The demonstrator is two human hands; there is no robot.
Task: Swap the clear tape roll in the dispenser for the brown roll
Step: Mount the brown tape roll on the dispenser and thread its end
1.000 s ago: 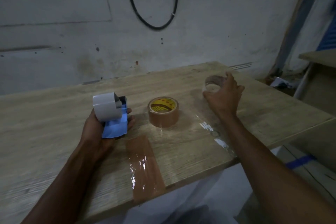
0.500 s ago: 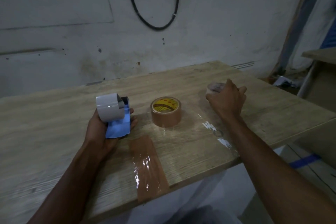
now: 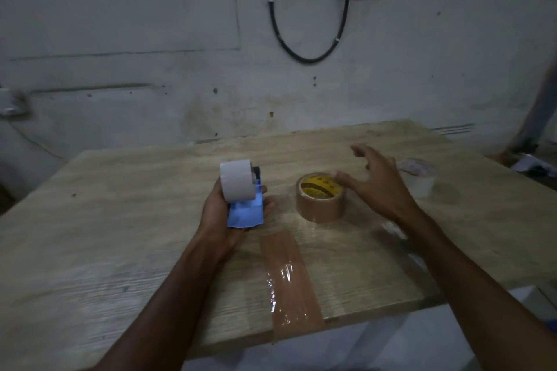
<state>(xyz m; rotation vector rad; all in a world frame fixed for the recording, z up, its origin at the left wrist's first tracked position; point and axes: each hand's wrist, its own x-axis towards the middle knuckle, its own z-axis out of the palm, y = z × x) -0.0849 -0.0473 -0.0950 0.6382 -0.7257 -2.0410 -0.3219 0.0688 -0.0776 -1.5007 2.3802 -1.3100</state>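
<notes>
My left hand (image 3: 224, 220) grips the tape dispenser (image 3: 241, 193), a white drum on a blue body, held just above the wooden table (image 3: 120, 235). The brown roll (image 3: 321, 199) with a yellow core label lies flat on the table, right of the dispenser. My right hand (image 3: 376, 184) hovers open beside and slightly over the brown roll, fingers spread, thumb near its top rim. The clear roll (image 3: 419, 176) rests on the table behind my right hand, partly hidden by it.
A strip of brown tape (image 3: 289, 280) is stuck to the table, reaching the near edge. A shiny clear strip (image 3: 394, 232) lies under my right forearm. A black cable loop (image 3: 310, 24) hangs on the wall behind. The table's right edge is close to the clear roll.
My right hand let go of the clear roll, left it on the table and moved left to the brown roll, now open. The left hand still holds the dispenser.
</notes>
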